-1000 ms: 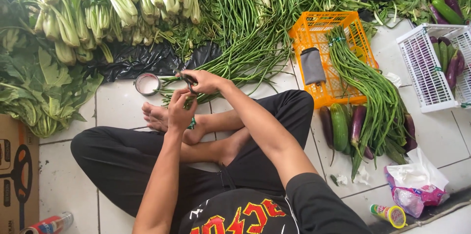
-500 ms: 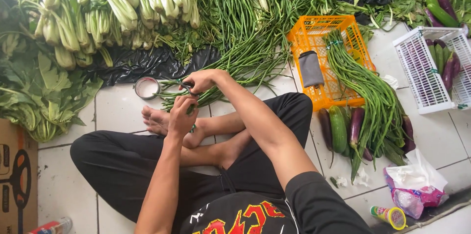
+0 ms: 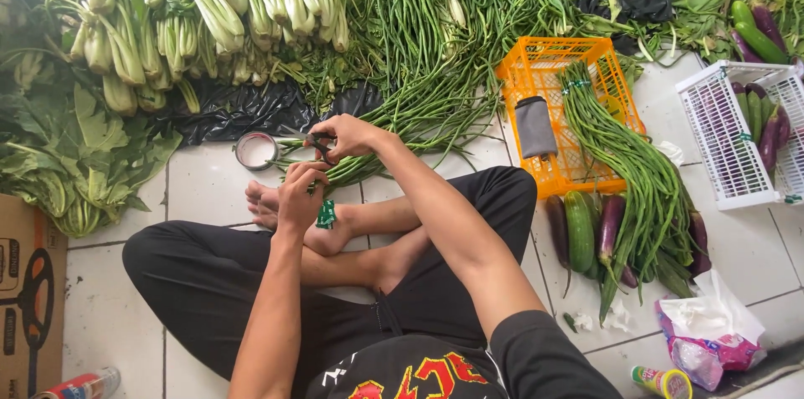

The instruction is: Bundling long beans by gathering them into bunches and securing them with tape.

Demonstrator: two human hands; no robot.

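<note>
I sit cross-legged on a white tiled floor. My right hand [image 3: 352,135] is closed on a small dark tool that looks like scissors [image 3: 320,145], held at the stem end of a bundle of long beans [image 3: 394,135]. Just below it, my left hand [image 3: 300,191] grips the same end of the bundle. A short strip of green tape [image 3: 327,215] hangs beside that hand, over my bare feet [image 3: 268,202]. A tape roll [image 3: 255,150] lies on the tile left of my hands.
Bok choy [image 3: 167,22] and leafy greens [image 3: 75,148] lie to the left on black plastic. An orange crate [image 3: 561,106] holds long beans and a grey pouch. Beside it lie cucumbers and eggplants [image 3: 586,231], with a white basket [image 3: 737,139] to the right, a cardboard box [image 3: 29,282] to the left, and plastic bags [image 3: 712,332].
Both hands stay together at the end of the bean bundle. The left hand has shifted slightly under the right; the green tape still hangs by it.
</note>
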